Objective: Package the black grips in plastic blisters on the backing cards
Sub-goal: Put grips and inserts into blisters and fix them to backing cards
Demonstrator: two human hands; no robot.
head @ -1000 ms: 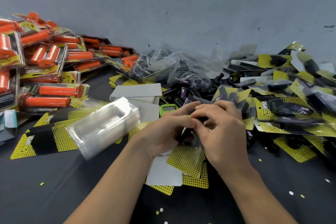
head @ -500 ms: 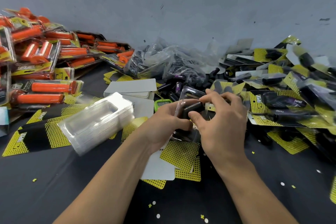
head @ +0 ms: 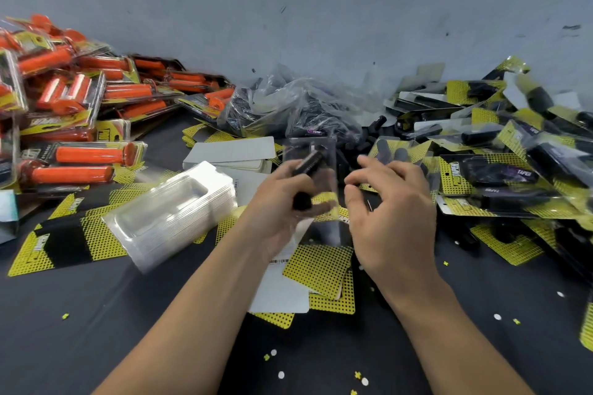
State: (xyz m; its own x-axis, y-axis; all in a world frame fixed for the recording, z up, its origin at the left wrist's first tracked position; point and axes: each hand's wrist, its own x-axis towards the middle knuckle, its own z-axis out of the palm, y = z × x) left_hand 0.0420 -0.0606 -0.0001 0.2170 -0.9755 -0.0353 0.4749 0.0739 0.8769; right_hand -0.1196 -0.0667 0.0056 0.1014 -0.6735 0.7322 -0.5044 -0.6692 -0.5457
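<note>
My left hand [head: 282, 205] holds a clear plastic blister [head: 316, 163] with a black grip [head: 308, 167] in it, raised above the table and blurred. Just to the right of the blister hovers my right hand [head: 388, 212], fingers spread and loosely bent, holding nothing. Yellow-and-black backing cards [head: 321, 269] lie flat under both hands, one turned white side up. A stack of empty clear blisters [head: 173, 212] lies on its side to the left. Loose black grips [head: 362, 144] sit beyond my hands by a clear bag [head: 298, 106].
Packaged orange grips [head: 80, 125] are piled at the left. A heap of packaged black grips [head: 500, 163] fills the right. White card stack [head: 231, 154] lies behind the blister stack. A grey wall stands at the back. Small paper punch-outs dot the dark table [head: 96, 330].
My hands have come apart: the right hand let go of the blister and moved right. The left hand lifted the blister with the grip up and away from the cards.
</note>
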